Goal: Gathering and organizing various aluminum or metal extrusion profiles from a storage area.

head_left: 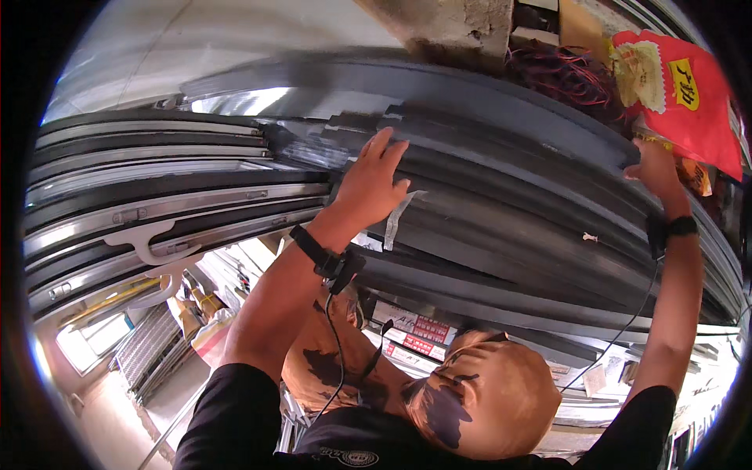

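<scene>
Long dark grey metal profiles (501,211) lie stacked crosswise in front of me. My left hand (370,186) is over their left part, with its fingers stretched and apart and its thumb out to the side; it touches or hovers just above them. At the right end of the farthest grey metal profile (501,95), my right hand (659,171) has its thumb on the face and its fingers bent at the far edge. A torn pale strip of tape (398,221) hangs from the stack below my left hand. Both wrists wear black bands with cables.
Silver and black frames with a white handle (149,241) are stacked at left. A red bag (693,102) and a tangle of dark red wire (565,78) lie at far right. Beneath the profiles is a white and red printed box (415,333). Meshed panels (157,352) lean at lower left.
</scene>
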Action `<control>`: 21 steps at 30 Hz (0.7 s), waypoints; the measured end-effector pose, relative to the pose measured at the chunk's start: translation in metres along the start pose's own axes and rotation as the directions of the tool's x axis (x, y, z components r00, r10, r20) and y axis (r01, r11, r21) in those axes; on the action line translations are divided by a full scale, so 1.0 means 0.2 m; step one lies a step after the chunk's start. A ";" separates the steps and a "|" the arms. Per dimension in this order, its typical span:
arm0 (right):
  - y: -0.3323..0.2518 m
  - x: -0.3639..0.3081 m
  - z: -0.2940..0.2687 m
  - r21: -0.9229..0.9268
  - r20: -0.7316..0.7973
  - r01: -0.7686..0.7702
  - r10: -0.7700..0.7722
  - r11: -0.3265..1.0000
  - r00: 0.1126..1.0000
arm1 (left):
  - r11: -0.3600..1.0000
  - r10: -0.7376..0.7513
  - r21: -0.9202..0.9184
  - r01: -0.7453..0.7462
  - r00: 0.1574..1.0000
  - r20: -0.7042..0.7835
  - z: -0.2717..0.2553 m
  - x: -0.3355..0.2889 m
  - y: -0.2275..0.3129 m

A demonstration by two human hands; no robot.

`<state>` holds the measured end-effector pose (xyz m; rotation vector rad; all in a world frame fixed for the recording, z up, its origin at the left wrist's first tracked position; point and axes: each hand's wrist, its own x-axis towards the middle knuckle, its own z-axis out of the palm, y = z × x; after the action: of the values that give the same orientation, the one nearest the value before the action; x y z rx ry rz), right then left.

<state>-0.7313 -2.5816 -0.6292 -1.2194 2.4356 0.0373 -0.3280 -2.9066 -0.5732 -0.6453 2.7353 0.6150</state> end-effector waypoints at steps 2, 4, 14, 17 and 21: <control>0.02 -0.08 -0.08 -0.005 0.043 -0.005 0.005 1.000 0.999 | 1.000 0.022 0.006 -0.022 0.999 -0.050 -0.02 0.06 0.07; -0.04 -0.21 -0.17 -0.003 -0.044 0.099 -0.099 0.995 0.994 | 0.996 0.057 0.075 -0.049 0.992 -0.108 0.00 0.14 0.11; -0.16 -0.41 -0.41 -0.114 -0.164 0.127 -0.145 0.985 0.976 | 0.842 0.117 0.520 0.142 0.893 -0.434 -0.33 0.44 -0.15; -0.13 -0.53 -0.40 -0.039 -0.156 0.118 -0.122 0.992 0.980 | 0.857 0.146 0.513 0.056 0.927 -0.346 -0.34 0.51 -0.23; -0.16 -0.62 -0.39 -0.024 -0.182 0.059 -0.062 0.998 0.981 | 0.884 0.315 0.450 -0.129 0.874 -0.369 -0.40 0.48 -0.14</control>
<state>-0.6687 -2.5232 -0.5078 -1.3588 2.5567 -0.0736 -0.4100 -3.0004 -0.5453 -0.3880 3.2411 -0.1049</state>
